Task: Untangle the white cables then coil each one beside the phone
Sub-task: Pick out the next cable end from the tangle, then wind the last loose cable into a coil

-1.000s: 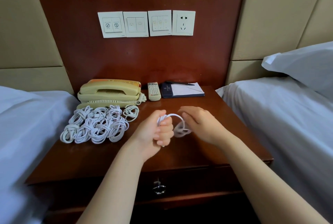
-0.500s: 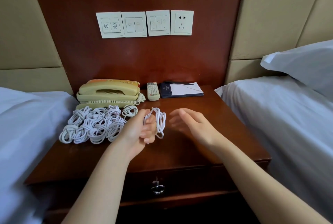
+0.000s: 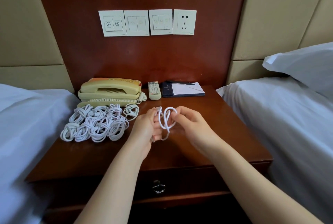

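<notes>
A beige phone (image 3: pixel 110 89) stands at the back left of the wooden nightstand (image 3: pixel 207 142). In front of it lies a pile of several coiled white cables (image 3: pixel 98 124). Above the middle of the nightstand I hold one white cable (image 3: pixel 166 120) in loose loops between both hands. My left hand (image 3: pixel 146 127) grips the loops with curled fingers. My right hand (image 3: pixel 189 124) pinches the cable at its right side with fingertips.
A white remote (image 3: pixel 154 90) and a dark notepad with a pen (image 3: pixel 182 89) lie at the back of the nightstand. Beds with white sheets flank it on both sides, a pillow (image 3: pixel 302 65) at right. Switch plates and a socket (image 3: pixel 147 22) are on the wall panel.
My right hand, open and apart from the cable half a second ago, has closed on it again. The left hand with the cable has shifted slightly right, away from the pile.
</notes>
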